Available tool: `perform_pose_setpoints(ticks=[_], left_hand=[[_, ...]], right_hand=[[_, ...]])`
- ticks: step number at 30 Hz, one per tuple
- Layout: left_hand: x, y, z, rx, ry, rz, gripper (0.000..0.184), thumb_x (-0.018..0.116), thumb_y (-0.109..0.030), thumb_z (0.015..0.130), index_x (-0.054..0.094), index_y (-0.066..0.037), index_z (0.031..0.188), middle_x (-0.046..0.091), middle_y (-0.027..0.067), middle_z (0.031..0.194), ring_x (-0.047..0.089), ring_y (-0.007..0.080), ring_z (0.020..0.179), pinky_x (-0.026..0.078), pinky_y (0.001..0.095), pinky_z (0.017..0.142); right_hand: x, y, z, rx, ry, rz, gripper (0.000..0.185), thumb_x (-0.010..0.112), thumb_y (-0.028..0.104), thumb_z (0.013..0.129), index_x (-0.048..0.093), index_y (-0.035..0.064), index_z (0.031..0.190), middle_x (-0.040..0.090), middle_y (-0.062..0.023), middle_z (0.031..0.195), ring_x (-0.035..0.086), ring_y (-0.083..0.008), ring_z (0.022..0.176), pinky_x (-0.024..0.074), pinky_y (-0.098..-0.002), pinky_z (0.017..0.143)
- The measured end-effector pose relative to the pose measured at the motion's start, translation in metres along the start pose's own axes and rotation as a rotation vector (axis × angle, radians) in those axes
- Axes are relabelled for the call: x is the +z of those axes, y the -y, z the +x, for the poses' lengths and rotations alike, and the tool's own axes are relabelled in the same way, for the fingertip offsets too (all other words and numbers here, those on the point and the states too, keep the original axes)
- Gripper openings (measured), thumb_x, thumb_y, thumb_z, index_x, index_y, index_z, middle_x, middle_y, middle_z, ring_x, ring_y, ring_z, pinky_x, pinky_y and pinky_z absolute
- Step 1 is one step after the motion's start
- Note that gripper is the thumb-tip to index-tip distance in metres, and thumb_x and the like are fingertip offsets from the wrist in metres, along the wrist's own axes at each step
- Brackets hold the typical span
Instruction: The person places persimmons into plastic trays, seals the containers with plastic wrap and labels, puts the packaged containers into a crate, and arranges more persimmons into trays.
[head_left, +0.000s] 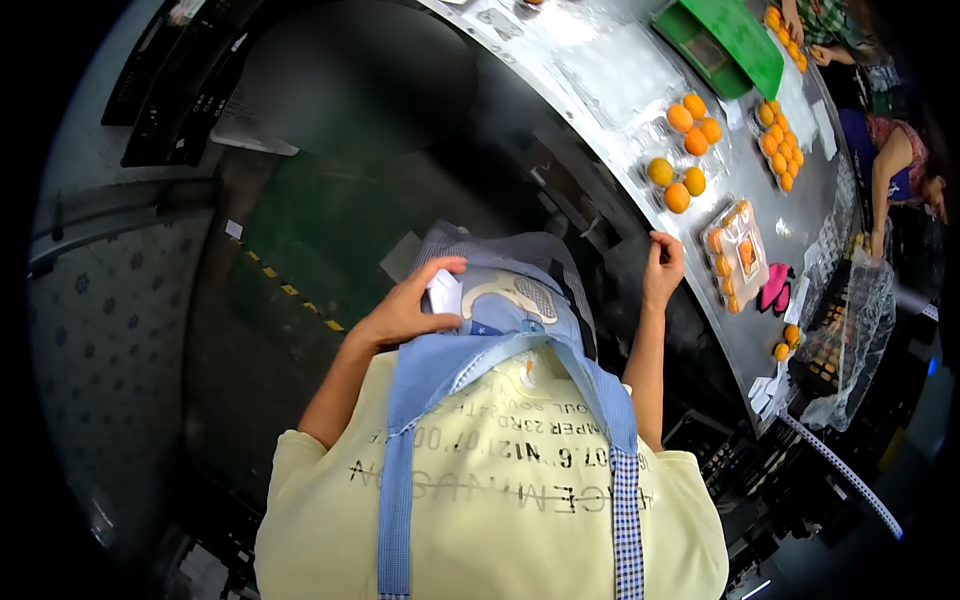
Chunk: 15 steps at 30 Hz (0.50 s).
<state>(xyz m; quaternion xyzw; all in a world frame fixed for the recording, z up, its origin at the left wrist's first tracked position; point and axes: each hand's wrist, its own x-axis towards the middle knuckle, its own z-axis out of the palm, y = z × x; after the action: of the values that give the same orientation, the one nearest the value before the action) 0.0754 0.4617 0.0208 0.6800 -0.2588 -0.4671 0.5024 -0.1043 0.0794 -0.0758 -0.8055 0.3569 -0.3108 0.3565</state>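
My left hand (402, 308) is curled round a small white folded paper piece (446, 293) in front of the apron (500, 290). My right hand (662, 270) is at the near edge of the metal table (700, 290), its fingers bent together; anything held in them is too small to make out. A clear pack of oranges (737, 256) with a printed label lies to the right of that hand. Loose oranges (677, 197) sit in clear trays (655, 190) farther up the table.
A green crate (715, 45) stands at the table's far end. Pink-and-black scissors-like handles (774, 290) lie beside the pack. Two other people work across the table, one person's arm (885, 190) reaching to plastic wrap (860, 320). Yellow-black tape (290, 290) marks the floor.
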Motion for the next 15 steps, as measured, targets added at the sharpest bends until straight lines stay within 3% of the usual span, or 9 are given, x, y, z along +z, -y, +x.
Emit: perform_pose_setpoints(ticks=[2,5,6,9,10,13,15], left_hand=[[-0.009,0.001,-0.01,-0.009,0.028,0.003,0.072,0.078,-0.026,0.069,0.046,-0.01,0.131,0.046,0.0123,0.137,0.043,0.028,0.127,0.033,0.0368,0.106],[-0.015,0.014,-0.025,0.047,0.011,0.117,0.071,0.079,-0.018,0.067,0.05,-0.011,0.131,0.046,0.0109,0.138,0.041,0.0259,0.129,0.03,0.0355,0.108],[-0.015,0.016,-0.03,0.06,-0.035,0.102,0.064,0.081,-0.022,0.066,0.057,-0.01,0.124,0.045,0.0105,0.14,0.042,0.0268,0.13,0.033,0.0363,0.106],[-0.014,0.027,-0.048,0.08,-0.107,0.096,0.056,0.08,-0.018,0.068,0.061,-0.008,0.119,0.046,0.0112,0.14,0.044,0.0268,0.129,0.037,0.0369,0.104],[-0.01,0.026,-0.053,0.099,-0.173,0.048,0.045,0.08,-0.014,0.069,0.066,-0.007,0.111,0.05,0.0121,0.136,0.046,0.0277,0.128,0.04,0.0381,0.101],[-0.002,0.031,-0.064,0.33,-0.317,0.156,0.037,0.079,-0.012,0.071,0.068,-0.007,0.106,0.055,0.0125,0.13,0.047,0.0285,0.127,0.041,0.0392,0.101],[0.002,0.032,-0.065,0.402,-0.426,0.171,0.027,0.077,-0.013,0.074,0.07,-0.006,0.099,0.064,0.0105,0.113,0.055,0.0274,0.117,0.046,0.0381,0.096]], right_hand=[[0.005,0.015,-0.004,-0.038,0.046,-0.029,0.011,0.058,-0.004,0.083,0.065,0.0032,0.086,0.061,-0.0029,0.085,0.056,-0.01,0.072,0.0422,-0.0213,0.062],[0.02,0.035,-0.007,-0.078,0.152,-0.054,0.011,0.057,-0.004,0.083,0.065,0.0028,0.086,0.061,-0.0027,0.085,0.056,-0.01,0.072,0.0428,-0.0213,0.062],[0.027,0.04,-0.008,-0.08,0.194,-0.042,0.011,0.057,-0.004,0.083,0.065,0.0027,0.087,0.061,-0.0027,0.084,0.056,-0.01,0.071,0.043,-0.0213,0.063],[0.056,0.062,-0.003,-0.138,0.328,0.002,0.013,0.056,-0.005,0.082,0.065,0.003,0.086,0.062,-0.0032,0.084,0.057,-0.0105,0.071,0.0438,-0.0219,0.062],[0.066,0.071,-0.001,-0.152,0.374,0.01,0.014,0.056,-0.006,0.081,0.065,0.0031,0.086,0.061,-0.0035,0.083,0.057,-0.0109,0.07,0.0439,-0.0221,0.061],[0.098,0.097,0.007,-0.299,0.476,0.035,0.014,0.056,-0.007,0.08,0.065,0.0029,0.085,0.061,-0.0054,0.083,0.057,-0.013,0.065,0.0436,-0.0236,0.057],[0.113,0.114,0.01,-0.321,0.559,0.041,0.014,0.056,-0.007,0.079,0.065,0.0022,0.084,0.06,-0.0059,0.083,0.055,-0.0126,0.063,0.0431,-0.0246,0.056]])
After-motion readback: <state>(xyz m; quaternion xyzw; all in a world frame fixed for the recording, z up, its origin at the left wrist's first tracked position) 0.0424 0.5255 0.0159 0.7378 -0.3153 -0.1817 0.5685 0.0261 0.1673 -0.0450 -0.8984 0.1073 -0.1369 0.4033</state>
